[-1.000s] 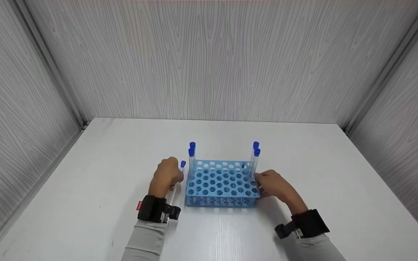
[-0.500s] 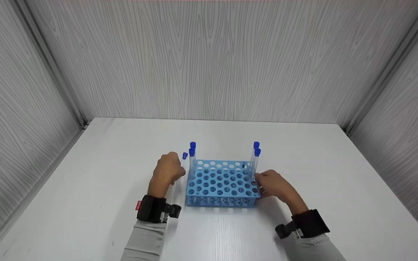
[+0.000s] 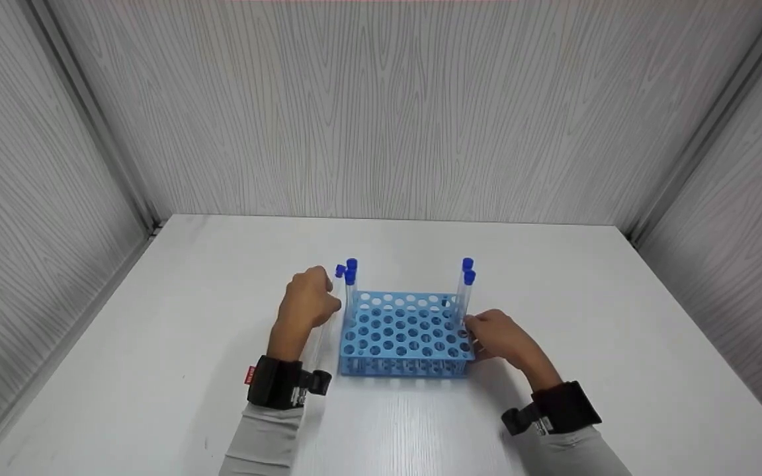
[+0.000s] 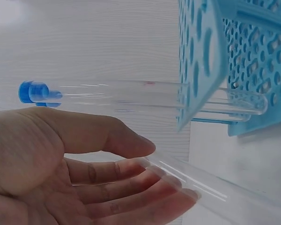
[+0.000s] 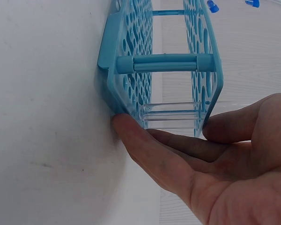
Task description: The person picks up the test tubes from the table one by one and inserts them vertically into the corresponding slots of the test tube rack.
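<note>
My left hand (image 3: 308,297) pinches a clear, blue-capped test tube (image 4: 210,187) between thumb and fingertips, just left of the blue test tube rack (image 3: 406,361). The held tube leans slightly, cap up; in the left wrist view its capped end is hidden behind the hand. Two capped tubes (image 4: 98,93) stand in the rack's left end, with another two (image 3: 464,291) at its right end. At that right end my right hand (image 3: 500,338) grips the rack, thumb at the upper plate's edge and fingers along the side and base.
The rack stands on a white table (image 3: 381,436) and has rows of holes across its upper plate. Grey wood-grain panels (image 3: 381,106) rise at the back and both sides. Black camera straps (image 3: 275,382) circle both wrists.
My left hand has risen with the test tube, moving away from me and slightly right; the cap now overlaps the left-end tubes in the head view. The right hand and rack have stayed put.
</note>
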A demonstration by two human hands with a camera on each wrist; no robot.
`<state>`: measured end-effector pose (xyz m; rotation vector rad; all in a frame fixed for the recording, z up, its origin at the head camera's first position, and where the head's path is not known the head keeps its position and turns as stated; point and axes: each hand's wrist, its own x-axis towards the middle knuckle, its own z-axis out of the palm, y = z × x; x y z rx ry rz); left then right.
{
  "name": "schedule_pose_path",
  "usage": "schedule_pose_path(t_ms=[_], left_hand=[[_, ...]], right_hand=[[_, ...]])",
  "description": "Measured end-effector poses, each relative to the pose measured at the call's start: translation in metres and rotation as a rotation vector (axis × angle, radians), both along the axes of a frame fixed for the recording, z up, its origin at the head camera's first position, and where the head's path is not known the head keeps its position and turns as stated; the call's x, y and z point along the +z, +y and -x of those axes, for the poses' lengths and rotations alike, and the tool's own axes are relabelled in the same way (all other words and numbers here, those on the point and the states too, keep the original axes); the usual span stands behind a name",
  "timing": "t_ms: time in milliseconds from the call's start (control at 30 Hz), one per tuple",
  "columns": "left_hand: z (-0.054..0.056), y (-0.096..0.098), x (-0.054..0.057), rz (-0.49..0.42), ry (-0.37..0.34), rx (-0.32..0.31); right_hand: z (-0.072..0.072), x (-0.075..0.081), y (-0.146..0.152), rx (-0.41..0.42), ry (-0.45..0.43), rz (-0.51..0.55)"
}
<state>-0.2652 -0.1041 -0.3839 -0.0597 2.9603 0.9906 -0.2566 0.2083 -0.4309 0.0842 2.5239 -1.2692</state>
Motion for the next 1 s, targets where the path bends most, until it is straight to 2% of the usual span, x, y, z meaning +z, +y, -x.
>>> schedule_pose_path(t_ms=[200,433,1000], left_hand=[[-0.004,0.000,0.008,-0.019,0.061,-0.006],[-0.009,0.002,0.020,-0.074,0.075,0.015],[-0.025,0.005,0.041,-0.144,0.173,0.011]], right_hand=[[0.001,0.000,0.000,-0.001,-0.001,-0.004],[0.001,-0.001,0.001,0.009,0.003,0.039],[0.000,0.000,0.001,0.017,0.004,0.032]])
